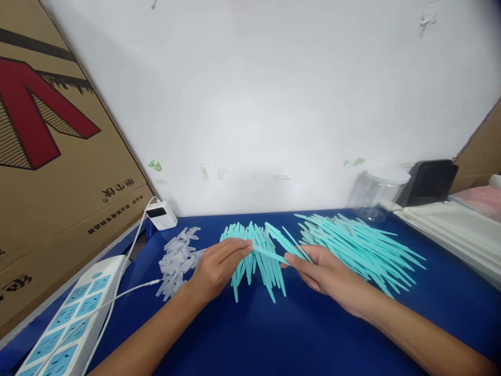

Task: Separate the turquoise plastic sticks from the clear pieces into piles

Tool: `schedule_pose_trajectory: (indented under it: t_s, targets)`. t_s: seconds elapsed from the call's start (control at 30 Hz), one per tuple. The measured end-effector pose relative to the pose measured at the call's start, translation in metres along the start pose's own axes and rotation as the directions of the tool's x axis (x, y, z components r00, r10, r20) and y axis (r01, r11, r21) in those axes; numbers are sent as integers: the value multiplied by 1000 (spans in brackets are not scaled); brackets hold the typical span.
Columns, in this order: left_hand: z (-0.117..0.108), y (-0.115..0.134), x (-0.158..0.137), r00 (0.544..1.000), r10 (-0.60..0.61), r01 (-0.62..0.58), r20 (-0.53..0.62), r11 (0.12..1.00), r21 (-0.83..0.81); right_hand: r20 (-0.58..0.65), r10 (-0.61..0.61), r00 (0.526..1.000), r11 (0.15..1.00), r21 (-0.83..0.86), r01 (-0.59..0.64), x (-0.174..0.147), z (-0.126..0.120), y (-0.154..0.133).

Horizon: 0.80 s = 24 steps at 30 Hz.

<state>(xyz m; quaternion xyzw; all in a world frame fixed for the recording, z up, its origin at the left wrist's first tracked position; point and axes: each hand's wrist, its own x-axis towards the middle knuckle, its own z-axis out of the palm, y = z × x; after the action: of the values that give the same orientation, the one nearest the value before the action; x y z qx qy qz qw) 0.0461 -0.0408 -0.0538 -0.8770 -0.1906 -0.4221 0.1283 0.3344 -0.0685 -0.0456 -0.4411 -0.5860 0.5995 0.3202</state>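
Observation:
My left hand (221, 266) is closed, pinching the left end of a slim turquoise plastic stick (270, 255). The other end of that stick lies between the thumb and fingers of my right hand (319, 266). Several more turquoise sticks (287, 241) jut up and to the left out of my right hand. Below and behind both hands spreads a heap of the same sticks (250, 271) on the blue table. Left of my left hand is a pile of small translucent plastic pieces (178, 261), shaped like caps.
A larger pile of turquoise sticks (356, 248) lies right of my right hand. White power strip (84, 308) and cables run along the left, near a small white device (162, 215). A clear lidded jar (376, 196) and white bags (450, 230) stand right. Cardboard (74, 172) borders the left.

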Motion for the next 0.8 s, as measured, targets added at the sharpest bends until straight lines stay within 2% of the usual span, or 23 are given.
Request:
schedule_pose_trajectory:
  t_s: [0.13,0.3,0.47,0.57,0.6,0.63,0.7,0.77,0.8]
  targets:
    - [1,5,0,997,71,-71,8,997,24,15,6,1000,1000,18,-6,-3,3,-4]
    - [-1,5,0,998,66,-66,17,998,24,18,19,1000,1000,12,-19,-5,3,-5]
    - [-1,0,6,997,-64,66,38,996,-52,-6,-7,1000,1000,-29,6,-3,2,-2]
    - [-17,-18,8,977,-200,198,76,980,23,-30,-39,999,995,-90,37,-3,0,-5]
    - [-27,-27,8,950,-284,275,127,958,83,-45,-49,998,992,-117,44,-4,-1,-6]
    - [-38,-37,7,901,-398,374,172,914,158,-61,-58,996,988,-148,48,-4,-3,-7]
    - [-62,-55,3,706,-622,533,338,781,324,-90,-63,994,978,-206,43,-4,-5,-9]
    - [-81,-69,-2,515,-728,593,453,684,424,-103,-59,993,969,-243,33,-4,-7,-9]
    - [-87,-73,-4,439,-752,622,491,649,438,-104,-56,993,968,-251,28,-3,-7,-8]
